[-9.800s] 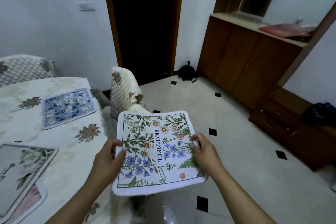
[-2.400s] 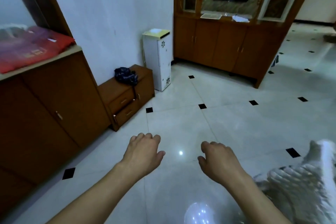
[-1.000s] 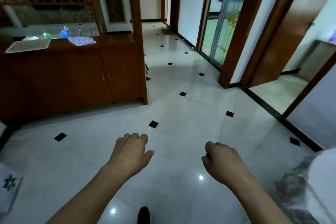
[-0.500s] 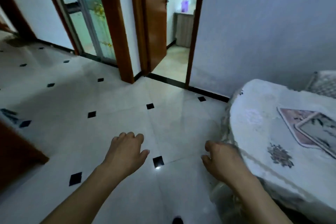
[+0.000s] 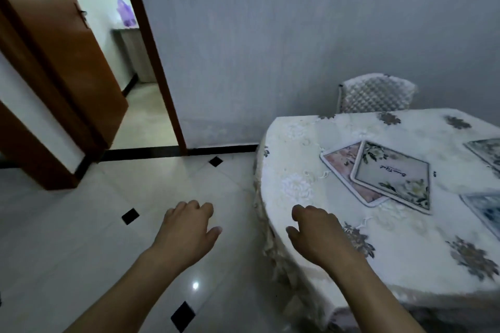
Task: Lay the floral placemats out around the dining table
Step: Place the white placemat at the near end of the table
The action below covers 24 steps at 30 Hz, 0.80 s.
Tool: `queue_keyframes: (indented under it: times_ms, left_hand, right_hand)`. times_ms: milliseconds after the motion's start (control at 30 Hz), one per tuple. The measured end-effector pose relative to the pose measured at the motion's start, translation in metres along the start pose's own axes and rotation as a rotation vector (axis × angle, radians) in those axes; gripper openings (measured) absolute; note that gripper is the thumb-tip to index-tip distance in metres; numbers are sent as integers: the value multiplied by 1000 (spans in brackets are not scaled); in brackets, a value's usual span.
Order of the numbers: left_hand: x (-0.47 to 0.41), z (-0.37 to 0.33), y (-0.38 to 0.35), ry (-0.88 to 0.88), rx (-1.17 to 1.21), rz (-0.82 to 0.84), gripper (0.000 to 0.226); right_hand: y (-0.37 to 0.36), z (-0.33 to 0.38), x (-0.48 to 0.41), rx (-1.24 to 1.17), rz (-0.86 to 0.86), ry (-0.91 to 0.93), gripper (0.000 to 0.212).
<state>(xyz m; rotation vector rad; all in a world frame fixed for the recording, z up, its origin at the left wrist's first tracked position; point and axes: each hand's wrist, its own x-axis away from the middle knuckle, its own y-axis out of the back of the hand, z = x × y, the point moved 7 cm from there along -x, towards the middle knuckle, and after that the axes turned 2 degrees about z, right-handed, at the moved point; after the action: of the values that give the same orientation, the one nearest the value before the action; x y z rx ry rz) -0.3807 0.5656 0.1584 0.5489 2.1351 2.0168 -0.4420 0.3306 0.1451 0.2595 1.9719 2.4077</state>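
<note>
Both forearms reach forward from the bottom edge, backs of the hands up. The left hand [image 5: 189, 227] hangs over the glossy tiled floor [image 5: 81, 251], at about 7 o'clock from the table's rounded edge; its fingers curl loosely downward with the thumb sticking out toward 3 o'clock, and it grasps nothing. The right hand [image 5: 315, 232] hovers above the near rim of the dining table [image 5: 405, 265], knuckles arched, fingers bent down and the thumb pointing toward 9 o'clock; it too is empty (whether the fingertips touch the cloth cannot be told).

The table is draped in a cream tablecloth with brown flower motifs, one of them just right of the right wrist. At roughly 1 o'clock from the right hand lie two floral placemats, overlapping: a pale green-grey placemat [image 5: 395, 174] with white blooms and a line of script rests on top of a pink placemat [image 5: 343, 162], which sticks out at 9 o'clock and along the near side. Two more mats are cut off by the frame edge at 3 o'clock, a blue-toned placemat [image 5: 484, 208] nearer and another grey-green placemat [image 5: 487, 151] farther back.

Beyond the table, at 12 o'clock, a chair [image 5: 376, 93] with a quilted cover stands against the grey wall. Far off at 10 o'clock, a brown door [image 5: 62, 48] stands open onto another room.
</note>
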Motion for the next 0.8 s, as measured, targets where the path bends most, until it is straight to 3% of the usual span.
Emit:
queue_keyframes:
  times_ms: [467,800]
  left_hand:
    - [-265,-78,-5,-641,-56,77,40]
    - [-311,-197,-22,-879,-10,121,40]
  right_hand:
    - [4,-79,-78,-49,15,-690,27]
    - [2,-154,-29,-128,1,-1008,28]
